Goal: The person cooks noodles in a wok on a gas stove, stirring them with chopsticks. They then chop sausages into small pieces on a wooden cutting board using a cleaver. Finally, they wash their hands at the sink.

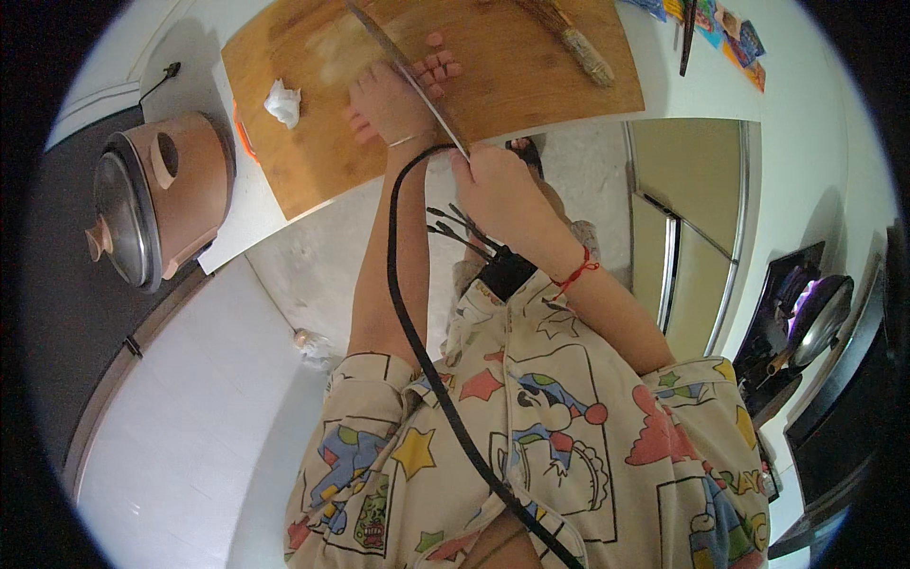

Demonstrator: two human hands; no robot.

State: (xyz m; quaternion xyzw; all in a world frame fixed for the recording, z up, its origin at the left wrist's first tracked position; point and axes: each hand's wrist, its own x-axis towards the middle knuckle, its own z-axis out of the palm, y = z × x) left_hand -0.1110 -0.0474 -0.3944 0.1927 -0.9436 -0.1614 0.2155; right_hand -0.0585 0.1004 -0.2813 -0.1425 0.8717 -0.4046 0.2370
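Note:
My right hand [498, 181] is closed round the handle end of a long knife [416, 82], whose blade slants up and left over a wooden board [277, 178]. My left hand [387, 103] lies at the left side of the blade, its fingers bent down towards the board; whether it presses on something is hidden. Several pink cut pieces of food [442, 70], perhaps sausage, lie just right of the blade. More pink pieces [362, 126] show beside the left wrist. A crumpled white tissue or bag [284, 104] sits on the board's left part.
A rice cooker [188, 171] with a lid stands left of the board. A bundled brush [586, 57] lies on the board's right part. Colourful packets [739, 43] and a dark stick [688, 39] are at the upper right. A pan [821, 323] is far right. A black cable crosses in front.

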